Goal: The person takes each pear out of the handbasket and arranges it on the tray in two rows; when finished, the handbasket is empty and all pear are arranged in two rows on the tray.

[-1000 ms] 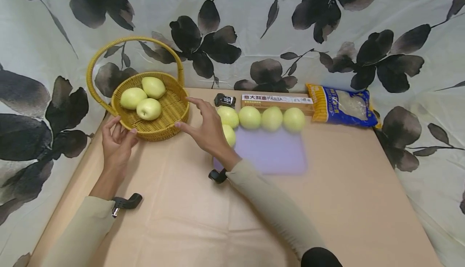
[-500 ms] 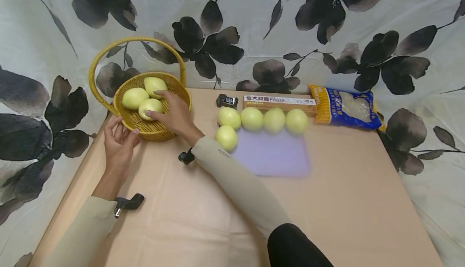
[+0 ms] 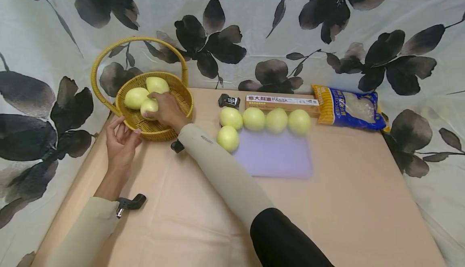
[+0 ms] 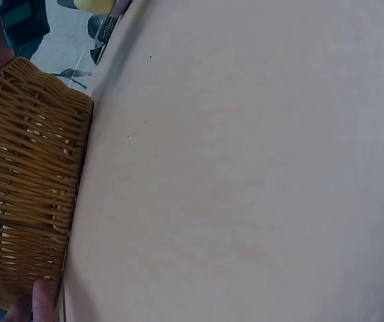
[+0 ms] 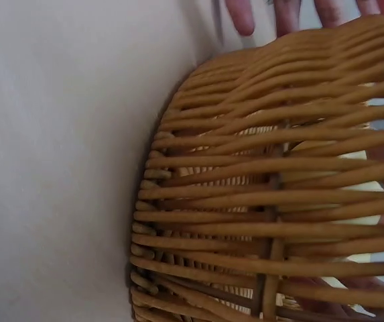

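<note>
A yellow wicker basket with a tall arched handle stands at the left of the table. Inside it lie three yellow-green apples, two of them behind the front apple. My right hand reaches over the basket's right side and grips that front apple between thumb and fingers, partly covering it. With loosely bent fingers, my left hand touches the basket's near left side. In the left wrist view its fingertips rest by the woven wall. Through the weave in the right wrist view, parts of the apples and right fingers show.
Several more apples line the back and left edges of a pale purple board. Behind them are a small black packet, a pasta box and a blue-yellow bag. A floral cloth hangs at the back.
My right hand has moved left from the basket's right rim into the basket and closed round the front apple. The left hand keeps its place by the basket.
</note>
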{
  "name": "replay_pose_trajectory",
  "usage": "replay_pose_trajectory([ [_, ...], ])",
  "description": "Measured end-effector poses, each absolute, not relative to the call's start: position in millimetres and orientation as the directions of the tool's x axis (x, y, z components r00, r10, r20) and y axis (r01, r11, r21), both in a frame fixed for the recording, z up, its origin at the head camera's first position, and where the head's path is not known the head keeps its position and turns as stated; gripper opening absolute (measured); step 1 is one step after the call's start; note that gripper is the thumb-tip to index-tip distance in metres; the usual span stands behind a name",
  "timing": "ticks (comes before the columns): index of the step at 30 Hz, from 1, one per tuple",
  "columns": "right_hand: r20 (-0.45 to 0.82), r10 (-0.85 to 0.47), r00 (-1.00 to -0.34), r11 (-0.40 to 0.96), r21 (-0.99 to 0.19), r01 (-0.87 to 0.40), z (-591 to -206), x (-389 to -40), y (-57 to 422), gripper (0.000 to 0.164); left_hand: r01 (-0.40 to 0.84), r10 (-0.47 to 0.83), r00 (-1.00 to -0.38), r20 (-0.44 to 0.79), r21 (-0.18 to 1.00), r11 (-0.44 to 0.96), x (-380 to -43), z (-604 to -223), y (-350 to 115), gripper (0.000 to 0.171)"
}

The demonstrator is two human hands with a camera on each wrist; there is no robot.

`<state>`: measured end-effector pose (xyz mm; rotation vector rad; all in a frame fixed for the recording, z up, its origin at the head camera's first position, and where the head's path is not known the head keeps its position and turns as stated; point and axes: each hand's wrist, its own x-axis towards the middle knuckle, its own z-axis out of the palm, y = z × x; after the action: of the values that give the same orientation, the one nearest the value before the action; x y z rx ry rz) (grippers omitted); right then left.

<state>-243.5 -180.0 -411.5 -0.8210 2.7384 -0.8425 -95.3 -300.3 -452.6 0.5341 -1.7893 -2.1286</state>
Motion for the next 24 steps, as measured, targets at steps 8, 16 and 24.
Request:
replay_pose_trajectory([
  [8, 0.003, -0.587, -0.81, 0.65, -0.595, -0.473, -410.8, -243.4, -178.8, 0.051, -0.011, -0.461, -0.883, -0.087, 0.986, -0.165, -95.7, -449.6, -298.3, 0.067],
  [16, 0.079, -0.6, -0.796, 0.603, -0.609, -0.515, -401.4, -230.4, -165.3, 0.05, -0.004, -0.457, -0.885, -0.083, 0.985, -0.173, -93.8, -447.3, -299.6, 0.065],
  [24, 0.198, -0.577, -0.793, 0.493, -0.69, -0.531, -374.8, -207.6, -131.9, 0.053, -0.014, -0.45, -0.888, -0.089, 0.986, -0.169, -97.1, -443.8, -301.8, 0.066],
])
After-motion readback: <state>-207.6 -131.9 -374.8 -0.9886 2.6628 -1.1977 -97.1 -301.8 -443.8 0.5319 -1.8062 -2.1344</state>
